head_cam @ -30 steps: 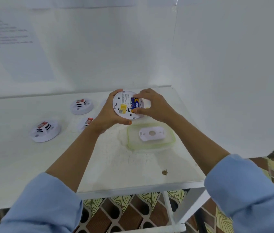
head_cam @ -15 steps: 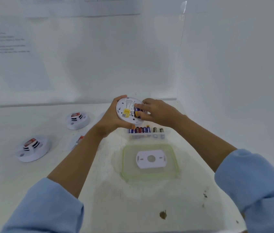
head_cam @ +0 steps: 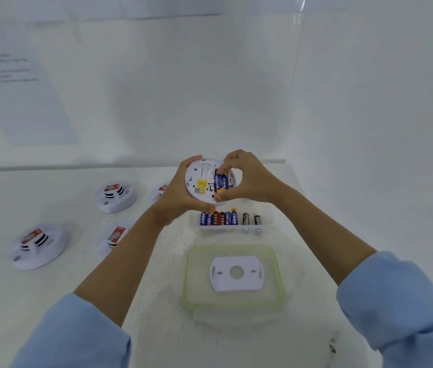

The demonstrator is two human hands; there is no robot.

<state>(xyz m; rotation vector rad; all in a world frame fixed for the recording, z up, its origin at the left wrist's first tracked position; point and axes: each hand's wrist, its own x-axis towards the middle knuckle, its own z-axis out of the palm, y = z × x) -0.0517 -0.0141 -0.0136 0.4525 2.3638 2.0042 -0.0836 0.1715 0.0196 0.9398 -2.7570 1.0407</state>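
My left hand (head_cam: 177, 192) grips a round white smoke detector (head_cam: 200, 179) above the table, its back side turned toward me. A yellow label and a battery bay show on that back. My right hand (head_cam: 247, 179) pinches a blue battery (head_cam: 220, 182) that sits in the bay, with fingertips at its top end and the thumb at its lower end. Just below the hands a clear box (head_cam: 230, 229) holds a row of several batteries (head_cam: 227, 218).
A green-rimmed clear lid (head_cam: 191, 274) lies in front of me with a white mounting plate (head_cam: 236, 273) on it. Three more smoke detectors (head_cam: 38, 245) (head_cam: 115, 196) (head_cam: 113, 239) lie to the left on the white table (head_cam: 50, 301). White walls close the back and right.
The view has tilted so the battery box and more of the table show. My right hand's fingers have shifted from the battery's side to pinch it at both ends.
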